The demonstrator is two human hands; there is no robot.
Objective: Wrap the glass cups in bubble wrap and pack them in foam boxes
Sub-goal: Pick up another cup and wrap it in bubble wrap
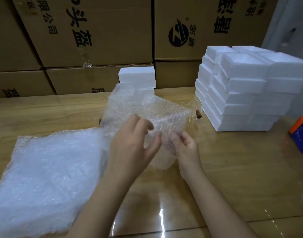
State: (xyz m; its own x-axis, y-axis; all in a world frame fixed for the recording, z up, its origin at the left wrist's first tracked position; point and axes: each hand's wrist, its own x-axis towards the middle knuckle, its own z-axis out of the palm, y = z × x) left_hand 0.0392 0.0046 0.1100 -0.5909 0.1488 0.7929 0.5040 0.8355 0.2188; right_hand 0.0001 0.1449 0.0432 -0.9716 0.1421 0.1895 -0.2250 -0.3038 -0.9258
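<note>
Both hands hold a clear bubble wrap sheet (156, 114) up above the middle of the table. My left hand (132, 143) pinches its lower part from the left, and my right hand (183, 145) pinches it from the right. A glass cup with a brown wooden handle (195, 109) stands behind the sheet, to the right. Part of another glass cup (97, 120) shows at the sheet's left edge. A tall stack of white foam boxes (246, 90) stands at the right. A single foam box (137, 76) sits at the back centre.
A thick pile of bubble wrap sheets (44, 169) lies on the wooden table (233, 169) at the left. An orange and blue object (301, 129) lies at the right edge. Brown cardboard cartons (96, 40) form a wall behind the table.
</note>
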